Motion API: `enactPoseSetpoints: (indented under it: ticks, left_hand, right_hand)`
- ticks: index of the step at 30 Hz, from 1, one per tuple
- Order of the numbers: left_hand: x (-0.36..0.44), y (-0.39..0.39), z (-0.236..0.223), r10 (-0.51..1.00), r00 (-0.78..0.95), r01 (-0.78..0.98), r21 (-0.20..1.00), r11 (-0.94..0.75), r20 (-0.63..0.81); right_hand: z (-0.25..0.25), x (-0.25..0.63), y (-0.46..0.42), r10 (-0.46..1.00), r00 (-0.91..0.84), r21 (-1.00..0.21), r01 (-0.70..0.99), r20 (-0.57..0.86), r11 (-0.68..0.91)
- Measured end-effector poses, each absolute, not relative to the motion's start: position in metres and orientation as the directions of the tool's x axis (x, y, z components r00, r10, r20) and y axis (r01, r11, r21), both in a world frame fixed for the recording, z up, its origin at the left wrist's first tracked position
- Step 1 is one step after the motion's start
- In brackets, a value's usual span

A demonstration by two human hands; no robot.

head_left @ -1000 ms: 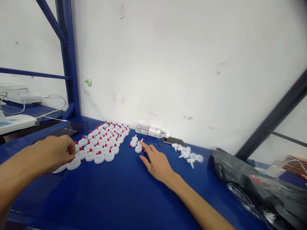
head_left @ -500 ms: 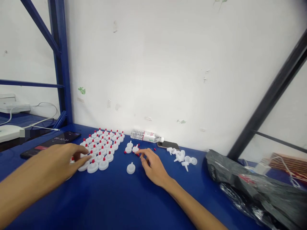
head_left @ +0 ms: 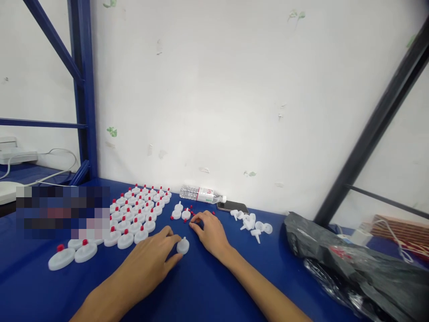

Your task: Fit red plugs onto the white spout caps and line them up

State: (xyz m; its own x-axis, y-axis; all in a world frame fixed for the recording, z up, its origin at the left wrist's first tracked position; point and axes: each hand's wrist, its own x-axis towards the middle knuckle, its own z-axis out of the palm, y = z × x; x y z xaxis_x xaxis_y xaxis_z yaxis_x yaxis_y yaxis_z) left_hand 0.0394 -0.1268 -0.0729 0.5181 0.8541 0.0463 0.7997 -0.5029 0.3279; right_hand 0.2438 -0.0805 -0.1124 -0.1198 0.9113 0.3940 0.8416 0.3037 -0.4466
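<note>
- The left hand (head_left: 150,255) has left the red-tipped white plastic lids (head_left: 125,240) for a single uncapped white, round, nozzled plastic lid (head_left: 182,247), so work seems to shift there; thumb and finger spread just beside it.
- The right hand (head_left: 212,235) curls near small red plastic caps (head_left: 172,218); cannot tell if it pinches one.
- Open room on the blue worktop (head_left: 197,293) runs between the forearms toward the near edge; a clear plastic bottle (head_left: 205,195) lines the back edge.

A blue metal frame (head_left: 87,112), blue worktop (head_left: 201,290) and massed red-tipped white caps (head_left: 137,226) suggest a workshop.
</note>
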Motion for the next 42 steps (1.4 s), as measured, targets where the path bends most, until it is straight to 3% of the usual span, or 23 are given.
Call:
enactPoseSetpoints:
  ticks: [13, 19, 22, 31, 36, 42]
  left_hand:
    - [0.044, -0.126, -0.076, 0.861, 0.507, 0.805, 0.338, -0.488, 0.034]
    - [0.044, -0.122, -0.077, 0.861, 0.508, 0.803, 0.357, -0.478, 0.009]
    - [0.045, -0.121, -0.079, 0.863, 0.505, 0.804, 0.361, -0.473, 0.006]
    - [0.042, -0.125, -0.08, 0.865, 0.501, 0.796, 0.387, -0.465, 0.008]
    - [0.041, -0.124, -0.081, 0.869, 0.494, 0.798, 0.397, -0.454, 0.003]
    - [0.042, -0.122, -0.08, 0.878, 0.479, 0.811, 0.388, -0.437, -0.012]
  right_hand:
    - [-0.103, 0.243, -0.104, 0.9, -0.205, -0.307, 0.891, 0.385, 0.334]
    - [-0.096, 0.236, -0.11, 0.862, -0.169, -0.674, 0.56, 0.478, 0.483]
    - [-0.095, 0.231, -0.112, 0.868, -0.139, -0.734, 0.48, 0.477, 0.48]
    - [-0.097, 0.243, -0.111, 0.862, -0.102, -0.519, 0.761, 0.497, 0.389]
    - [-0.101, 0.249, -0.106, 0.82, -0.395, -0.434, 0.706, 0.415, 0.56]
    - [-0.102, 0.247, -0.107, 0.778, -0.449, -0.336, 0.721, 0.439, 0.605]
